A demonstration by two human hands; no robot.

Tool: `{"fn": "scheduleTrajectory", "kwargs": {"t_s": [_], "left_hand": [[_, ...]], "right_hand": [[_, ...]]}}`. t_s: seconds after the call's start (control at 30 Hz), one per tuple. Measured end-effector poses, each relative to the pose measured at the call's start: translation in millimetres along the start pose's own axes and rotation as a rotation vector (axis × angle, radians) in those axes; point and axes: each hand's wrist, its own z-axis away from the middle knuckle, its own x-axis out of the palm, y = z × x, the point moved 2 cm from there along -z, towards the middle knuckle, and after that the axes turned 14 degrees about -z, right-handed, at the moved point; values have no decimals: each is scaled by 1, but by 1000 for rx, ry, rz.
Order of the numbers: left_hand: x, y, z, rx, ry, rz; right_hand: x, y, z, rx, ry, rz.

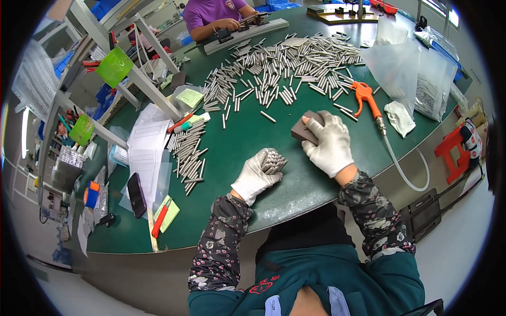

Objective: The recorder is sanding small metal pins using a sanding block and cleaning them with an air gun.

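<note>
While my left hand (255,176) squeezes a bunch of metal pins (273,161), my right hand (328,143) grips a brown block (304,129) just beside them.

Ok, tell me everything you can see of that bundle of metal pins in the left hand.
The bundle of metal pins is a tight cluster of short, silvery rods that look like steel, gathered side by side with their round ends showing and roughly level. The left hand, in a white glove, wraps its fingers around the bundle, low over the green table near its front edge. The pins' lower part is hidden by the glove. The right hand presses a dark block just beyond it, apart from the bundle.
</note>
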Motion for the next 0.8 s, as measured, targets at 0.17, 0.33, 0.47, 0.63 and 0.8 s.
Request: {"fn": "scheduleTrajectory", "kwargs": {"t_s": [0.17, 0.33, 0.47, 0.63, 0.8], "left_hand": [[-2, 0, -2, 88, -5, 24], [-3, -1, -4, 44, -13, -132], [-2, 4, -4, 81, 3, -163], [-1, 9, 1, 20, 31, -95], [0, 10, 1, -30, 1, -10]], "right_hand": [[8, -11, 2, -455, -386, -304], [4, -4, -4, -218, -85, -171], [8, -6, -5, -346, -228, -214], [7, -2, -2, -359, -102, -214], [3, 5, -4, -114, 82, 119]]}}
